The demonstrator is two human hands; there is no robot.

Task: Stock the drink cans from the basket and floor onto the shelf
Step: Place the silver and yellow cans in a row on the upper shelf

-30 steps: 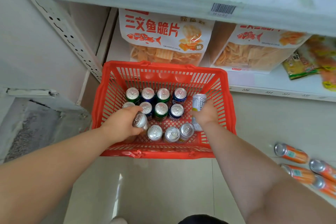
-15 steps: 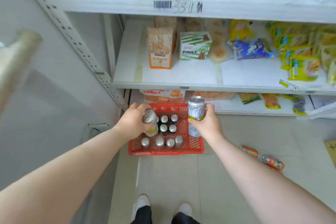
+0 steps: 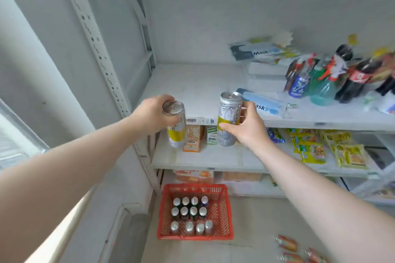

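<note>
My left hand (image 3: 152,113) grips a tall silver and yellow drink can (image 3: 176,126) near its top. In my right hand (image 3: 245,123) is a second silver and yellow can (image 3: 228,118), held by its side. Both cans hang upright in front of the edge of the white shelf (image 3: 192,85), whose left part is bare. Below on the floor stands the red basket (image 3: 224,215) with several upright cans (image 3: 190,212). Orange cans (image 3: 287,243) lie on the floor at the lower right.
Mask packs (image 3: 259,104), boxes and bottles (image 3: 350,79) fill the right half of that shelf. The shelf below carries snack boxes (image 3: 193,137) and yellow packets (image 3: 314,149). A perforated upright post (image 3: 100,57) rises on the left, beside a grey wall.
Both hands lifted a can each out of the basket and rose to the level of the upper shelf. The view swung up from the basket to the shelves.
</note>
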